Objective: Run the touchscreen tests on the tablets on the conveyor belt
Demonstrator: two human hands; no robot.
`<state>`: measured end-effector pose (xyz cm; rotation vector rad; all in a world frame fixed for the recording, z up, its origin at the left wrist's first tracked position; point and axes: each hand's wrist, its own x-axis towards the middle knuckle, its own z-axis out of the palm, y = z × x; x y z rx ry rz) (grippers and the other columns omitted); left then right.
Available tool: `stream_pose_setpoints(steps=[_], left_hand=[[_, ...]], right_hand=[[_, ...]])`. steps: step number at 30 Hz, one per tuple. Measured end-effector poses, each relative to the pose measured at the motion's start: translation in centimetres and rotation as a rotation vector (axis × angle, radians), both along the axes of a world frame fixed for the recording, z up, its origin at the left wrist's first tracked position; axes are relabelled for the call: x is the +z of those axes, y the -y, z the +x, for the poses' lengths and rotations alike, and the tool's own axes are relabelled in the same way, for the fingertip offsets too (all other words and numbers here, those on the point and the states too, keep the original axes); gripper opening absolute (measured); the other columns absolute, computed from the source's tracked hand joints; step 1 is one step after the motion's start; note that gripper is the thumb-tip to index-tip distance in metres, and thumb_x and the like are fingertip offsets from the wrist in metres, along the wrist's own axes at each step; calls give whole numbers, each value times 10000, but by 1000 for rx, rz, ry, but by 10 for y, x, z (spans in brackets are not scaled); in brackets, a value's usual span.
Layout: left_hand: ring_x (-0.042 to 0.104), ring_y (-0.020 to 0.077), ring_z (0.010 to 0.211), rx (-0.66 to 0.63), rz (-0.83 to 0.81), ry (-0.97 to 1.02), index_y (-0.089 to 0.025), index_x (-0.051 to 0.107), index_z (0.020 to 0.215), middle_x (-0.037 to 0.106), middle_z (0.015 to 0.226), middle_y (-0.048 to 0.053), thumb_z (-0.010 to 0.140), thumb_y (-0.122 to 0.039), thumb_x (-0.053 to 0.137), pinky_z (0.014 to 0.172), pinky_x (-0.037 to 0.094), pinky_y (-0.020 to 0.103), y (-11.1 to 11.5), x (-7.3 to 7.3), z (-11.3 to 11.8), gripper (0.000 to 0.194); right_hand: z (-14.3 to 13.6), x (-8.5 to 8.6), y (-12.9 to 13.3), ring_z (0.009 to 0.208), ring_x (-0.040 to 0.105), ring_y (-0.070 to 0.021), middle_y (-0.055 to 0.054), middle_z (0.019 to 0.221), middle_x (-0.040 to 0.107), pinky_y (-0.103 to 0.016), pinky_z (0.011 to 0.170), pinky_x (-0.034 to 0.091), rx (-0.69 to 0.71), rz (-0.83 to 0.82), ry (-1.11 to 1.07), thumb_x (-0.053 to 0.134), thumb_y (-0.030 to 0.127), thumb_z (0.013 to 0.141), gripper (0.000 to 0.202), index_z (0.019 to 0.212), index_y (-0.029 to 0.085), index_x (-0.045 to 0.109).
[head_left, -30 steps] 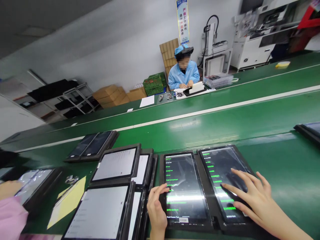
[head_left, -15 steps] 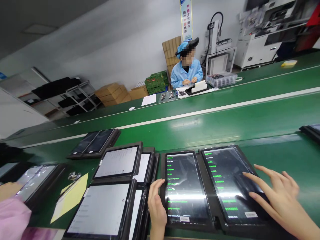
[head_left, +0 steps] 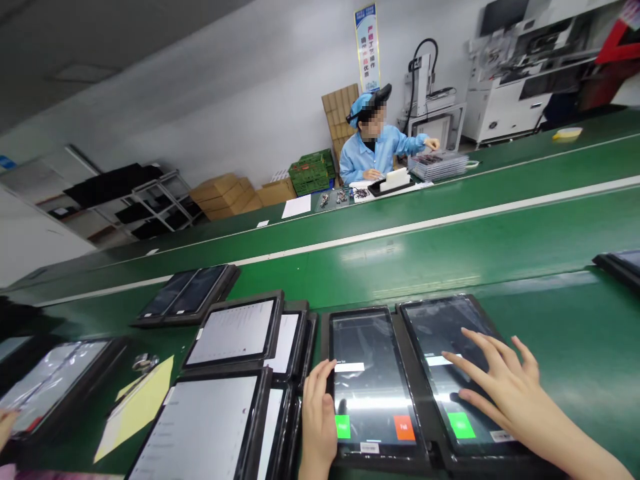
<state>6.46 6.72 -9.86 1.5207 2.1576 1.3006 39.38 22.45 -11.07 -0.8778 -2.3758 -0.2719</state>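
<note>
While both hands rest on a pair of dark tablets at about six o'clock on the green desk [head_left: 525, 227], the right hand [head_left: 505, 393] lies spread, fingers fanned flat over the right tablet [head_left: 453, 373], covering much of its lower half. A green button shows by the thumb, and a white bar sits under the fingertips; its writing is too small to read. The left hand [head_left: 320, 417] lies along the left edge of the left tablet [head_left: 373, 387], fingers pressed together and lightly curled, fingertips just touching the screen; its wrist is cut off by the bottom edge. That screen shows a white bar, a green button and a red one whose label seems to read "Fail".

At nine o'clock of the pair, white-screened tablets [head_left: 230, 333] lie stacked and overlapping, their text illegible. A yellow sheet [head_left: 135, 407] sits further left, beside a tablet under glossy film [head_left: 47, 380].

At twelve o'clock, across the desk, a person in a blue coat [head_left: 375, 150] sits with one arm reaching to a stack of trays [head_left: 440, 163]. Above hangs a blue banner [head_left: 367, 47] with characters too blurred to read. Cardboard boxes [head_left: 225, 193] stand at eleven o'clock.
</note>
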Motion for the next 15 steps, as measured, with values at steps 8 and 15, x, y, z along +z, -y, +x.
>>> stream_pose_setpoints(steps=[8, 15], left_hand=[[606, 326, 1224, 5, -64, 25, -219, 678, 1299, 632, 1334, 158, 974, -759, 234, 1057, 495, 560, -1, 1, 2, 771], [630, 280, 1174, -14, -161, 119, -191, 605, 1354, 620, 1364, 145, 1021, -583, 283, 1089, 491, 500, -14, 19, -12, 606]], right_hand=[[4, -7, 3, 1214, 521, -372, -155, 1448, 484, -725, 1067, 264, -11, -35, 23, 338, 534, 1052, 446, 1250, 362, 699], [52, -15, -21, 1152, 580, -375, -118, 1370, 559, -660, 1089, 301, -94, -102, -47, 328, 619, 1010, 556, 1489, 388, 488]])
